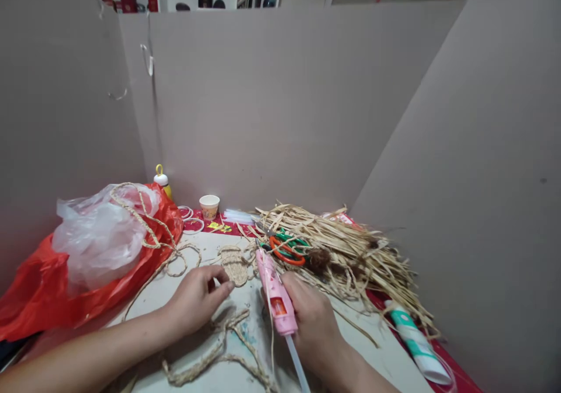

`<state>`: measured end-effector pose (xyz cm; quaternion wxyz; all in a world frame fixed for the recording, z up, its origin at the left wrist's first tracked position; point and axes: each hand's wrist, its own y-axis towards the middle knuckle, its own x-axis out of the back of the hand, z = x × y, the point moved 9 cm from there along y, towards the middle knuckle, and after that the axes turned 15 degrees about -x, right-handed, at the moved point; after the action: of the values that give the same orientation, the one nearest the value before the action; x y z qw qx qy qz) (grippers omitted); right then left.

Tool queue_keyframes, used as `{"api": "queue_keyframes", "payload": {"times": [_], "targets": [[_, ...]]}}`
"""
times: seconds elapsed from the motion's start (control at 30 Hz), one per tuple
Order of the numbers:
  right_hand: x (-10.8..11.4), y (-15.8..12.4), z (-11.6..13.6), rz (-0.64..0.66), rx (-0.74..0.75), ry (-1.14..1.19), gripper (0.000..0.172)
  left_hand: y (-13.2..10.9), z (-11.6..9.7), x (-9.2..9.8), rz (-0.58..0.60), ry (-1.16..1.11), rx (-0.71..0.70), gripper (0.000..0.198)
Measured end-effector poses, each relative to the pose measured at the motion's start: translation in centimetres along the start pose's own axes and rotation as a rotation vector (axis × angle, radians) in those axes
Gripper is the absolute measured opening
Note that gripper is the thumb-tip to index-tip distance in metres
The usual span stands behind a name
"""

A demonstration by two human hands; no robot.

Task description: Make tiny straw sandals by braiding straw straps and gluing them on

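My right hand (313,317) is wrapped round a pink hot glue gun (277,296), its nozzle pointing away from me and a clear glue stick trailing from its back end. Beside the gun lies a small woven straw piece (235,265), sole-shaped and flat on the board. My left hand (199,299) is next to that piece, fingers loosely bent, thumb and forefinger a little apart with nothing visible between them. A braided straw cord (197,372) lies loosely nearer to me, below both hands.
Dry straw (350,253) is heaped at the right, with orange-and-green-handled scissors (287,250) at its edge. Left is a red plastic bag (162,247) with cord over it. Behind stand a paper cup (209,206) and glue sticks (238,216). A white-green tube (416,340) lies right. Grey panels surround the table.
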<state>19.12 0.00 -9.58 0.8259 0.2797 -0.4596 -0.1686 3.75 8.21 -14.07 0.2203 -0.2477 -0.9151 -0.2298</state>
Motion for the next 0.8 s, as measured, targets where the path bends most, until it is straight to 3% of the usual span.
{"api": "queue_keyframes", "payload": {"times": [0.1, 0.27, 0.4, 0.53, 0.7, 0.8], "targets": [[-0.2, -0.1, 0.4, 0.023, 0.013, -0.087, 0.015, -0.2, -2.1, 0.6, -0.082, -0.196, 0.001, 0.032], [-0.9, -0.5, 0.3, 0.063, -0.003, -0.215, 0.012, -1.7, -2.8, -2.4, 0.044, -0.533, 0.201, 0.044], [-1.2, -0.6, 0.7, 0.076, 0.022, -0.263, 0.010, -2.7, -1.9, -3.8, 0.056, -0.684, 0.341, 0.037], [-0.9, -0.5, 1.0, 0.067, 0.037, -0.265, 0.009, -2.6, -1.6, -4.0, 0.060, -0.782, 0.370, 0.022], [-1.2, -0.3, -0.1, 0.076, -0.002, -0.277, 0.009, -1.8, -1.6, -2.4, -0.063, -0.889, 0.320, 0.010], [-1.2, 0.0, -1.5, 0.082, -0.061, -0.235, 0.011, -1.2, -2.6, 1.3, -0.239, -0.861, 0.234, 0.010]]}}
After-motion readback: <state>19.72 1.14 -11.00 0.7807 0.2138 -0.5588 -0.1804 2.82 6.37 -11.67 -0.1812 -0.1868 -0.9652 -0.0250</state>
